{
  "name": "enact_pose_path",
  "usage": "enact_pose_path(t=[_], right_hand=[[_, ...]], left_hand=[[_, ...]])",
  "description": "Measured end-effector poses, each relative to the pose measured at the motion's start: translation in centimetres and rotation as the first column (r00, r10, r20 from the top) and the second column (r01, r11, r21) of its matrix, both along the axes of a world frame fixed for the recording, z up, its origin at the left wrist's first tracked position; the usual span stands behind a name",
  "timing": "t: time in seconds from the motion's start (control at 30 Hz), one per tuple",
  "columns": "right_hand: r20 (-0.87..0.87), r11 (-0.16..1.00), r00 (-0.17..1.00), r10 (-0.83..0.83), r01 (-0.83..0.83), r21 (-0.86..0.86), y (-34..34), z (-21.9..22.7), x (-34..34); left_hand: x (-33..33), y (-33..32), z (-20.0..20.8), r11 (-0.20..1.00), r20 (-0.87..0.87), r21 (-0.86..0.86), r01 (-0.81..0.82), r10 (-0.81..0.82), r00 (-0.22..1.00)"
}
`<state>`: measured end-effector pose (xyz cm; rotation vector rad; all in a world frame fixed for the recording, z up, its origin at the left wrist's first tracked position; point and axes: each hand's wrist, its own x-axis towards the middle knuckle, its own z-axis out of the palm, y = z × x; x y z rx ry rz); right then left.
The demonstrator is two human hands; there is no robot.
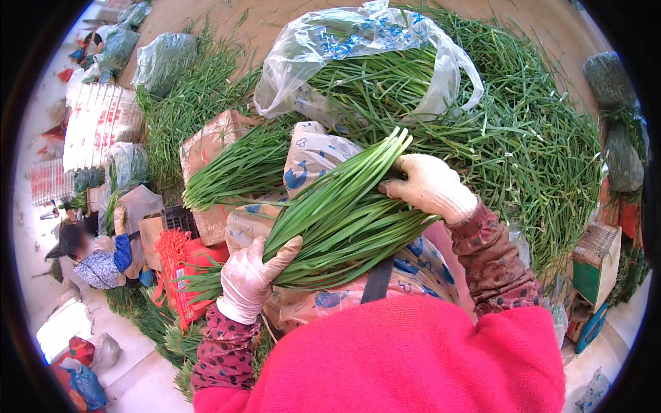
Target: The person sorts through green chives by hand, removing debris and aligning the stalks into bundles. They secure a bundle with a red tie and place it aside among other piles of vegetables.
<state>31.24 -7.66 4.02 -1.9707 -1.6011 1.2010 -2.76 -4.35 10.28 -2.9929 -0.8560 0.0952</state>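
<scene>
In the head view, the person's left hand (253, 277), wearing a pale glove, is grasping a bunch of long green leaves (344, 213) near its lower left end. Its grip is closing around the leaves, with the thumb lying across them. The right hand (432, 184), in an off-white knitted glove, is grasping the same bunch near its upper right end, the thumb pressing near the pale stem ends. The bunch is slanting between the hands, above the printed plastic sheet (320, 155) that is covering the person's lap, and some thin leaf tips are trailing leftward past the left hand, in front of a red bag (196, 258).

Just beyond, a second bunch (241, 168) is resting across a brown box (212, 226), its left end reaching toward the box's left edge. A translucent plastic bag (279, 79) with blue printing is lying open, greens showing inside it. A large loose pile of greens (544, 148) is spreading to the right of the bag, over a brown surface (231, 27). At the left, a co-worker in a blue sleeve (122, 252) is sitting near more greens. At the far right, a green-and-white box (593, 272) is standing near the pile.
</scene>
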Motion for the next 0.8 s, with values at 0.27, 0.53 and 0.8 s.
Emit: enact_pose_path(t=[0.27, 0.53, 0.8], right_hand=[[0.393, 0.966, 0.883, -0.258, 0.231, 0.116, 0.1, -5.0, 2.5], [0.026, 0.989, 0.994, -0.108, 0.110, -0.097, 0.2, -1.8, 6.3], [-0.015, 0.982, 0.989, -0.148, 0.145, -0.118, 1.3, -2.2, 1.3]], left_hand=[[-0.1, 0.0, 0.2, 0.991, -0.003, -0.124, -0.053, 0.053, 0.999], [-1.0, 0.5, -0.9, 0.996, 0.038, -0.080, -0.030, 0.033, 0.999], [-0.8, 0.7, -1.2, 0.996, 0.073, -0.086, -0.017, 0.023, 0.997]])
